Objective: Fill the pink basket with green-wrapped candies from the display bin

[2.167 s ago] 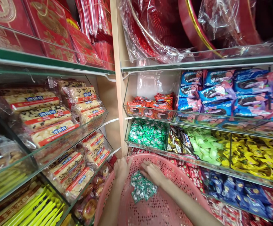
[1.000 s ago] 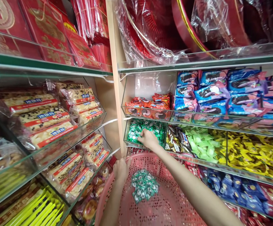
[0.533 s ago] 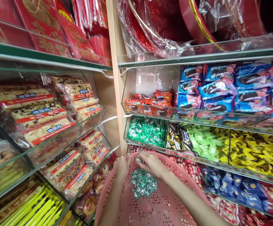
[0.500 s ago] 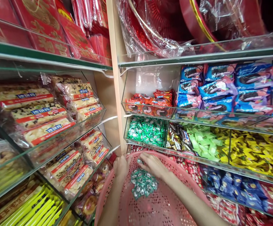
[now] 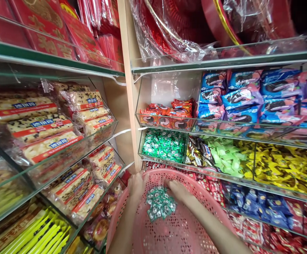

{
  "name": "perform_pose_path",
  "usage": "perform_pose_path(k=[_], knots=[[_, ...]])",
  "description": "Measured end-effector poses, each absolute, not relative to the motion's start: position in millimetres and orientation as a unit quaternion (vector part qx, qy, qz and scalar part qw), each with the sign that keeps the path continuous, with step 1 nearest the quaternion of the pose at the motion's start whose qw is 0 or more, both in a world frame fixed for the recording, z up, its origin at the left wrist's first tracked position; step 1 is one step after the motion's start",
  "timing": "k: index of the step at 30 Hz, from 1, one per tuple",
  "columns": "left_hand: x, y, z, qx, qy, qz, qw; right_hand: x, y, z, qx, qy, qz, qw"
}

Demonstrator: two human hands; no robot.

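Two hands work at a pink basket (image 5: 196,181) of perforated plastic, held low before the shelves. Its only load is a small pile of green-wrapped sweets (image 5: 159,206), lying on the basket floor near the far rim. The left hand (image 5: 137,186) clamps that rim, fingers curled over the edge. The right hand (image 5: 178,190) lies palm down inside, touching the pile's upper right side; whether its bent fingers pinch any sweet cannot be told.

Just above the basket, a clear bin (image 5: 140,155) holds more sweets in the same green wrap. Beside it, to the right, come gold and brown bars (image 5: 197,153), pale green sweets (image 5: 227,158) and yellow sweets (image 5: 283,165), each in its own glass compartment. One shelf up sit orange-red biscuit packs (image 5: 169,113) and blue biscuit packs (image 5: 248,98) showing dark sandwich biscuits. On the left, glass trays carry wrapped grain bars (image 5: 42,125) with red bands and blue tags; the characters on them are too small to read.
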State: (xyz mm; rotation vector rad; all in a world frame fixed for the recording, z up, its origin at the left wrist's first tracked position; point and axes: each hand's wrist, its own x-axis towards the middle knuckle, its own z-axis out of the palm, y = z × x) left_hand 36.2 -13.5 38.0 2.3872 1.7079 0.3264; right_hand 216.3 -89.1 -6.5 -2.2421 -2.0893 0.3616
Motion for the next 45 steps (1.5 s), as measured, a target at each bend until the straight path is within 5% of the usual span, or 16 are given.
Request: perform_pose_path(k=[16, 27, 37, 45], knots=[[35, -9, 32, 0.811, 0.567, 0.108, 0.094, 201, -93, -15, -0.736, -0.67, 0.089, 0.047], [36, -6, 30, 0.803, 0.579, 0.091, 0.103, 189, -102, 95, -0.64, -0.734, -0.034, 0.223], [34, -4, 26, 0.796, 0.585, 0.107, 0.114, 240, -59, 146, -0.686, -0.698, -0.206, -0.017], [32, -5, 25, 0.794, 0.587, 0.116, 0.107, 232, -54, 139, -0.705, -0.681, -0.195, -0.04]])
